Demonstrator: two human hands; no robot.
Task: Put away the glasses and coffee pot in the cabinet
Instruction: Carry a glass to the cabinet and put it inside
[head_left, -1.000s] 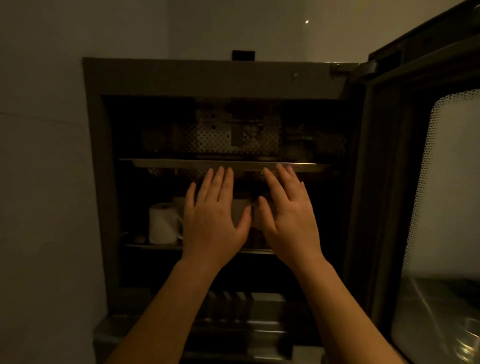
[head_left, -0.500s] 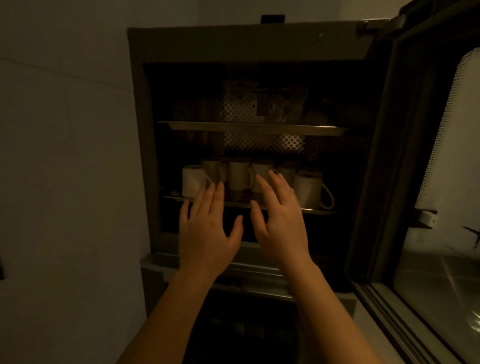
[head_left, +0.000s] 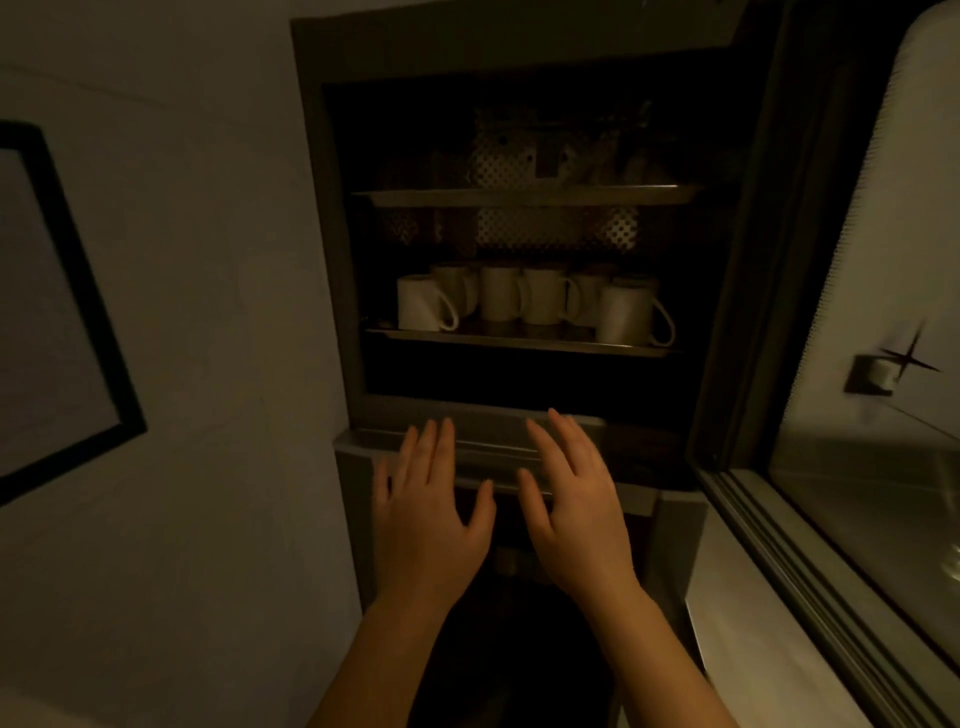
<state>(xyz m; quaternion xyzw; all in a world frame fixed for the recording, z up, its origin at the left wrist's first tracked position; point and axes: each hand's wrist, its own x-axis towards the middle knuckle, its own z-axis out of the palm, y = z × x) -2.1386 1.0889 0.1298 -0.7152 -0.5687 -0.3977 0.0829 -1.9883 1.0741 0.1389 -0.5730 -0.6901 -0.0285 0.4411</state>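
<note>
Your left hand (head_left: 427, 525) and right hand (head_left: 576, 512) hang side by side in front of the open cabinet (head_left: 332, 260), palms turned away from you, fingers straight and loosely spread, thumbs angled toward each other. Both hold nothing. That empty, flat pose reads to me as hands between jobs rather than hands about to grip. Your fingertips (head_left: 447, 423) lie over the grey ledge (head_left: 488, 441) at the cabinet's foot; whether they touch it or hover just in front I cannot tell in this dim light. Above and beyond your fingers, a row of white mugs (head_left: 540, 304) stands upright on the lower shelf (head_left: 519, 340), handles mostly to the right, packed close so the row fills the shelf's width. Higher still, the upper shelf (head_left: 524, 196) carries faint clear shapes toward its right end that may be the glasses, but they are too dark to name. No coffee pot shows anywhere near your fingers. The cabinet door (head_left: 810, 260) stands swung out to the right of your right hand, which leaves the opening free. A dark-framed picture (head_left: 78, 312) hangs on the wall well to the left of your left hand.
</note>
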